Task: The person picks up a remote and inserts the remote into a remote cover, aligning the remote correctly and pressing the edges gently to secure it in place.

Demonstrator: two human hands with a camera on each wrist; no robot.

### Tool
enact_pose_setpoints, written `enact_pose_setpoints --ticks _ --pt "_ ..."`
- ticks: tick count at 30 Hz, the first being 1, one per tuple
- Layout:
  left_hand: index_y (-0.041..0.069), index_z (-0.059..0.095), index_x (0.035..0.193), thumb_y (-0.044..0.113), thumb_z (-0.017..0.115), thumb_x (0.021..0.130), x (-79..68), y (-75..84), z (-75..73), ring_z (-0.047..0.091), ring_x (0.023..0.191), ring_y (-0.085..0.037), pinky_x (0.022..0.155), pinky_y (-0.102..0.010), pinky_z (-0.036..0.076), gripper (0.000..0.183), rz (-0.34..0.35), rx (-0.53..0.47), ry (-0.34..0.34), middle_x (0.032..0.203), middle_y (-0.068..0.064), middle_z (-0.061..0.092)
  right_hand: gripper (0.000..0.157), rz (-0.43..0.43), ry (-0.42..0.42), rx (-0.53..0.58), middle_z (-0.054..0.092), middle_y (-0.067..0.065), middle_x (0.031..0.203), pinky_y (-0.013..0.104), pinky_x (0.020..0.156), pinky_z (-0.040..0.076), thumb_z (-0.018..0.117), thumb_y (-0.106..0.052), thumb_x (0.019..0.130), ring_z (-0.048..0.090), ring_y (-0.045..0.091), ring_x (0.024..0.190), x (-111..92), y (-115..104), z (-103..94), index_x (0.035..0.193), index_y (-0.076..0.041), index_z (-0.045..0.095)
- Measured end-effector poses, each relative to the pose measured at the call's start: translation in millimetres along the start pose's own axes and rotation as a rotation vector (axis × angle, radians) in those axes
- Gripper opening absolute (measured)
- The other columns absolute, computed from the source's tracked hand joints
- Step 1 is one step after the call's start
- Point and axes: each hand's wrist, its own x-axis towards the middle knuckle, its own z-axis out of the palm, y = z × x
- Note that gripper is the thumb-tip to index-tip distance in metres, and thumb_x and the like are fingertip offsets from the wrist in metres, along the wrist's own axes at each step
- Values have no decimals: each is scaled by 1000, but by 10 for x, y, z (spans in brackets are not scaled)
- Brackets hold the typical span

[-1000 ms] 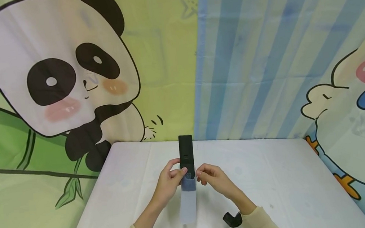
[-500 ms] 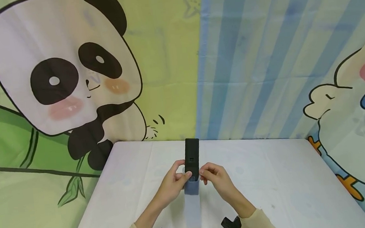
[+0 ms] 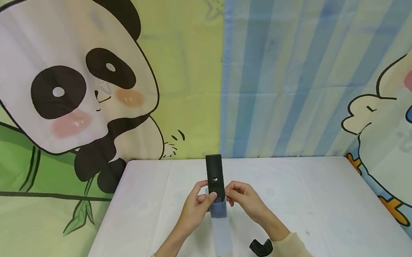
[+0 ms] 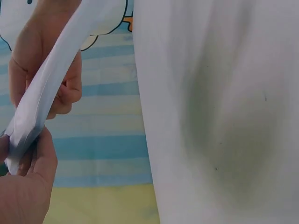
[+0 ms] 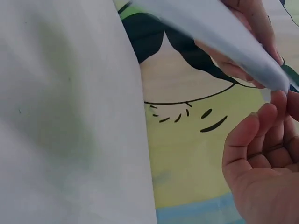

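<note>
A long black slab-shaped device [image 3: 214,169] with a small bright spot on its face stands upright above the table. Its lower end sits in the mouth of a translucent, bluish-white sleeve [image 3: 222,234], whose long end hangs below. My left hand [image 3: 194,209] grips device and sleeve mouth, thumb on the front and fingers behind. With fingertips and thumb, my right hand [image 3: 247,198] pinches the sleeve's right edge near the mouth. In both wrist views the pale sleeve [image 4: 44,88] stretches from the fingers toward the camera and hides most of the device.
A white-covered table [image 3: 300,202] lies below the hands. Behind it hangs a cloth backdrop [image 3: 278,77] with a panda and stripes. Black wrist mounts [image 3: 261,247] show at both cuffs.
The device and sleeve have shifted slightly right with both hands; the device tilted a little midway and is upright again. My right fingertips are now right at the sleeve's edge.
</note>
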Motion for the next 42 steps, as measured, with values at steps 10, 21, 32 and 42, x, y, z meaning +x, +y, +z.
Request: enact_pose_setpoints --ticks 10,21,32,42 --pt "17 50 137 31 66 99 16 -7 73 58 63 -12 63 -24 50 43 26 -13 31 69 -2 64 21 -53 117 -249 65 11 98 38 67 53 60 -19 103 57 26 80 12 -74 -33 118 -4 65" --pt "9 55 137 34 69 96 9 -23 66 58 63 -10 58 -22 48 50 0 69 -3 80 -1 70 15 -126 183 -183 67 11 89 30 68 51 60 -5 101 59 17 75 148 -245 -35 109 6 67" --pt "-3 75 108 16 69 96 5 -8 -56 73 85 -21 78 -34 58 22 72 9 -31 100 -13 74 24 -124 206 -138 65 7 85 29 69 48 63 -16 101 56 17 75 166 -322 -47 110 5 67" --pt "-7 73 110 18 67 98 2 -62 -59 72 93 -28 84 -41 56 28 55 -155 -102 102 -15 73 24 -82 -35 -192 68 16 105 37 86 54 53 -7 105 67 24 95 206 -448 -83 123 6 61"
